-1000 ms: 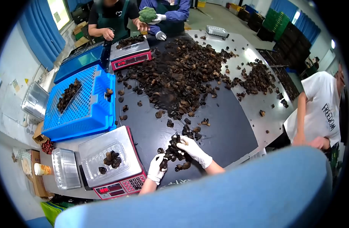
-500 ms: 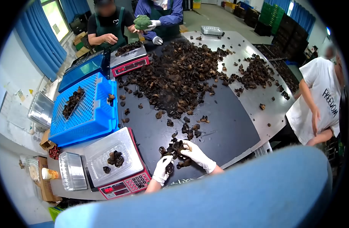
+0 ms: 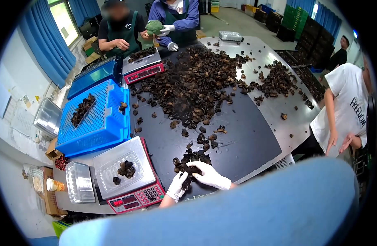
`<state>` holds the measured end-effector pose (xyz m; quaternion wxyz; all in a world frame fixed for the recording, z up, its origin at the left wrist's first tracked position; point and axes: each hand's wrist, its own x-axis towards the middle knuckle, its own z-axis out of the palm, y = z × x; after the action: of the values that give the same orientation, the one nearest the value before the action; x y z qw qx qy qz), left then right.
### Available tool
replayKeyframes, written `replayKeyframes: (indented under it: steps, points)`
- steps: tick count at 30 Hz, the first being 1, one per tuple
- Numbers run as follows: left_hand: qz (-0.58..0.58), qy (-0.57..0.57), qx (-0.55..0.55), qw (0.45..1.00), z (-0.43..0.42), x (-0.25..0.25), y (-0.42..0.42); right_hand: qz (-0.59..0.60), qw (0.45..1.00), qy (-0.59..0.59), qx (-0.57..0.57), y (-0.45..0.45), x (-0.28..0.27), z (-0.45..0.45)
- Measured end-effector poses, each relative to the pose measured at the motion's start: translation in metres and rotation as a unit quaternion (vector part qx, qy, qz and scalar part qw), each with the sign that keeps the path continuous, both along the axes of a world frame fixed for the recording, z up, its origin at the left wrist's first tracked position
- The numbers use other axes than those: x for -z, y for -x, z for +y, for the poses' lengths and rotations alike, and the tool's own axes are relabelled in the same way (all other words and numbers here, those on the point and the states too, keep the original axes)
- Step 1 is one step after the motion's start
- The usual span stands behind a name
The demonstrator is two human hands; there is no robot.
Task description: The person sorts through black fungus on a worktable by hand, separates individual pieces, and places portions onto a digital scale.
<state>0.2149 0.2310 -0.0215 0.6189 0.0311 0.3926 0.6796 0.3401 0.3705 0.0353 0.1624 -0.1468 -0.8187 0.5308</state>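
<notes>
Both of my hands are in white gloves at the near edge of the table, close together around a clump of dark wood ear mushrooms (image 3: 194, 158). My left hand (image 3: 176, 187) has its fingers curled against mushrooms on the clump's near left side. From the right, my right hand (image 3: 211, 175) closes over mushrooms with bent fingers; its fingertips are partly hidden among them. To the left, a clear plastic tray (image 3: 118, 166) with a few mushrooms rests on a red-framed scale (image 3: 147, 197). A large mushroom heap (image 3: 192, 82) spreads across the table beyond my hands.
Left of the scale are stacked clear trays (image 3: 79, 182) and a blue crate (image 3: 92, 123) with mushrooms on its top. A second scale (image 3: 143, 73) stands farther back. Across the table, a co-worker's gloved hand holds broccoli (image 3: 154, 27). A person in a white shirt (image 3: 344, 102) stands right.
My right hand has moved left and inward, nearer my left hand, and the mushrooms between them are bunched closer. The view has shifted slightly. The white-shirted person's hands have moved apart.
</notes>
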Motion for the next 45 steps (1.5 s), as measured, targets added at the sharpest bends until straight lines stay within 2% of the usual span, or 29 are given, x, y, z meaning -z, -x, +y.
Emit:
replayKeyframes:
  steps: [4,6,8,9,10,12,19,24,27,29,32,34,39,41,45]
  points:
    - [0.018,-0.016,0.011,1.0,-0.004,0.001,0.002,0.02,1.0,0.014,-0.005,-0.003,-0.002,-0.001]
    - [0.043,-0.019,0.039,0.998,-0.006,-0.002,0.001,-0.043,0.998,0.042,-0.021,-0.005,-0.002,0.002]
    - [0.078,-0.005,0.041,0.996,-0.006,-0.016,-0.005,-0.011,0.999,0.033,-0.011,-0.005,-0.003,0.001]
    - [0.101,0.007,0.022,0.995,-0.002,-0.031,-0.012,-0.067,0.994,0.085,-0.009,-0.005,-0.009,0.001]
    - [0.14,-0.016,0.012,0.99,-0.002,-0.019,-0.013,-0.123,0.983,0.137,-0.008,-0.005,-0.013,0.001]
    - [0.165,-0.006,0.047,0.985,-0.008,-0.019,-0.007,-0.081,0.99,0.112,-0.005,-0.003,-0.009,-0.001]
    - [0.175,0.006,-0.023,0.984,-0.014,-0.021,-0.006,-0.077,0.975,0.209,0.007,0.008,-0.018,-0.009]
    - [0.188,0.022,-0.023,0.982,-0.017,-0.01,0.001,-0.065,0.977,0.203,0.01,0.011,-0.003,-0.006]
    - [0.154,0.013,-0.016,0.988,-0.015,-0.014,0.003,-0.055,0.972,0.228,0.016,0.011,-0.004,-0.004]
    - [0.112,0.008,-0.016,0.994,-0.013,-0.022,0.003,-0.012,0.95,0.312,0.014,0.01,-0.005,-0.002]
    - [0.061,-0.01,0.0,0.998,-0.01,-0.039,0.002,-0.004,0.948,0.318,0.011,0.007,0.0,0.001]
    - [0.051,-0.016,0.023,0.998,-0.011,-0.018,0.007,0.007,0.954,0.298,0.014,0.005,0.001,0.001]
    - [0.039,-0.03,0.032,0.998,-0.005,-0.065,0.001,0.0,0.97,0.241,0.024,-0.001,-0.011,0.004]
    - [0.018,-0.034,0.037,0.999,-0.005,-0.073,0.001,-0.017,0.992,0.128,-0.003,-0.004,-0.02,0.007]
    - [0.009,-0.017,0.032,0.999,-0.003,-0.051,0.004,-0.028,0.992,0.112,-0.052,-0.004,-0.038,-0.001]
